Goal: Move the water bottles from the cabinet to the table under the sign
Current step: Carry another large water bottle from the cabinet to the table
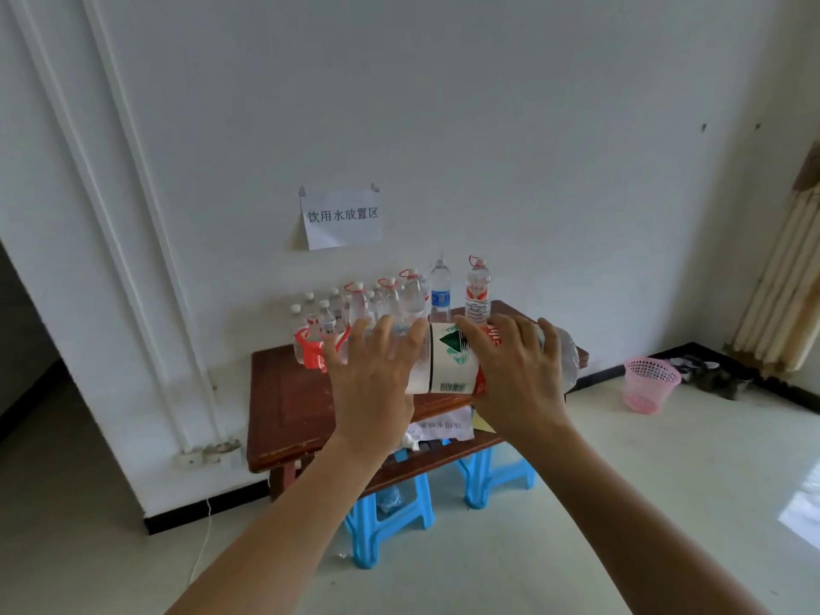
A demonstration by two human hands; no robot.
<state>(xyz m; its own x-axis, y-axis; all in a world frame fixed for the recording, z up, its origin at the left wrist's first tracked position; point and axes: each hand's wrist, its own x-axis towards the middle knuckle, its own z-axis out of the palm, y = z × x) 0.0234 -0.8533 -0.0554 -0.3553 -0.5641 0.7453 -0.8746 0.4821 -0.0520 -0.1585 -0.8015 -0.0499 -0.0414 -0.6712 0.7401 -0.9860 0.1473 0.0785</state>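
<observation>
A large clear water bottle [450, 359] with a white, green and red label lies sideways in the air above the brown wooden table [284, 406], its red cap end pointing left. My left hand [375, 375] grips its left half and my right hand [514, 375] grips its right half, fingers curled over the top. Behind it, several upright water bottles [386, 299] with white or red caps stand along the table's back edge. A paper sign [341, 217] with printed characters hangs on the white wall just above them.
Two blue plastic stools [390, 526] stand under the table, with papers on its lower shelf. A pink mesh basket [648, 383] sits on the floor to the right, near a radiator in the corner. White pipes run down the wall at left.
</observation>
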